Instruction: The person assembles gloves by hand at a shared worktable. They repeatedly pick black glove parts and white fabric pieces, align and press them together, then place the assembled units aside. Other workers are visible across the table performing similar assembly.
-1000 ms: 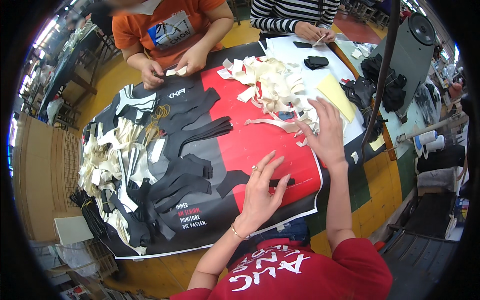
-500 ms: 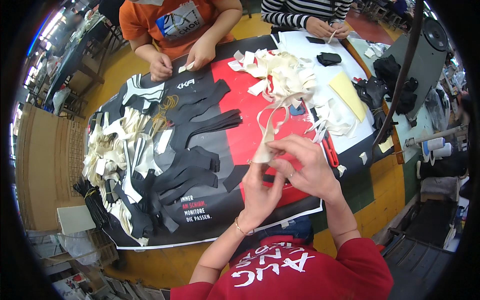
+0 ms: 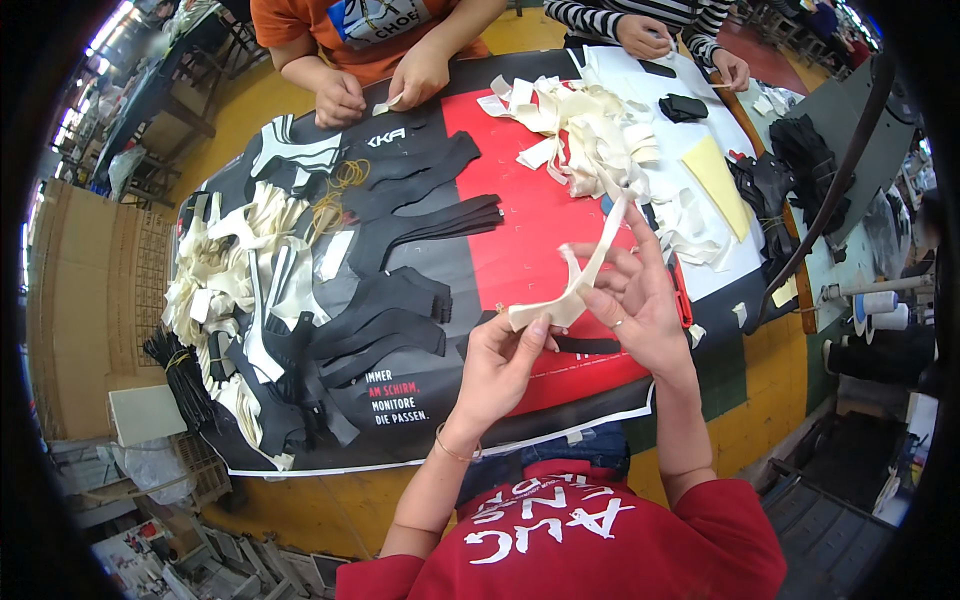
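Observation:
A cream fabric piece (image 3: 572, 303), branching into narrow strips, is stretched between my hands above the red part of the table cover. My left hand (image 3: 500, 365) pinches its wide lower end between thumb and fingers. My right hand (image 3: 645, 310) has its thumb against the piece and its fingers partly spread behind it; the long strip runs up past the index finger. A heap of cream fabric pieces (image 3: 580, 125) lies just beyond my right hand. Under my hands is a dark flat strip (image 3: 588, 346), partly hidden.
Stacked black fabric pieces (image 3: 440, 218) and cream bundles (image 3: 240, 250) cover the table's left half, beside tangled rubber bands (image 3: 340, 190). A red-handled tool (image 3: 682, 292) lies right of my right hand. Two people work across the table; a dark cable (image 3: 835, 215) hangs at right.
My hands have moved apart, and the cream piece has opened out between them. My right hand has shifted up and right along the strip. The striped-sleeved person's hands have separated.

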### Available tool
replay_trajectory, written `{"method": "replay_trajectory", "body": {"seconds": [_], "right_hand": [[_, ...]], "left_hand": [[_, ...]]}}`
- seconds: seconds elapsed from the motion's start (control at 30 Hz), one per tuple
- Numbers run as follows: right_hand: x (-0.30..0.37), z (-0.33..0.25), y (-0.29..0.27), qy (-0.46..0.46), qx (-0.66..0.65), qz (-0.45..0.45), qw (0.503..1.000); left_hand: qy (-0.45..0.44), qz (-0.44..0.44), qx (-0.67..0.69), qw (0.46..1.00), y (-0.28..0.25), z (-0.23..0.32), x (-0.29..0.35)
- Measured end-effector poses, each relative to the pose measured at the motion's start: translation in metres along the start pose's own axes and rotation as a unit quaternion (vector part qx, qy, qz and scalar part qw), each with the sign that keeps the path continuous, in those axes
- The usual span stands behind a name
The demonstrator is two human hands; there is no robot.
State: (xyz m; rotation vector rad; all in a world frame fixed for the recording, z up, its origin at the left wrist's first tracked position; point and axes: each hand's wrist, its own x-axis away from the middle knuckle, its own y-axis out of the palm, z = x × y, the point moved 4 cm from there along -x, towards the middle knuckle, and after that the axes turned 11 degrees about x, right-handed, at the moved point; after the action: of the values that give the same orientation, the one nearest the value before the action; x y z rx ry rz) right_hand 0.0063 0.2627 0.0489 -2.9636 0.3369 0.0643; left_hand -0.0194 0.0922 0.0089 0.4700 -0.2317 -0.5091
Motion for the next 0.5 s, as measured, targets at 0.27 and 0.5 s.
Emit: {"method": "replay_trajectory", "body": {"seconds": [0.27, 0.5], "right_hand": [[0.013, 0.021, -0.038, -0.034, -0.231, 0.046, 0.971], [0.033, 0.005, -0.094, -0.087, 0.069, 0.296, 0.949]], "left_hand": [[0.314, -0.001, -0.417, 0.853, 0.007, 0.029, 0.002], [0.341, 0.020, -0.416, 0.842, 0.007, 0.018, 0.002]]}}
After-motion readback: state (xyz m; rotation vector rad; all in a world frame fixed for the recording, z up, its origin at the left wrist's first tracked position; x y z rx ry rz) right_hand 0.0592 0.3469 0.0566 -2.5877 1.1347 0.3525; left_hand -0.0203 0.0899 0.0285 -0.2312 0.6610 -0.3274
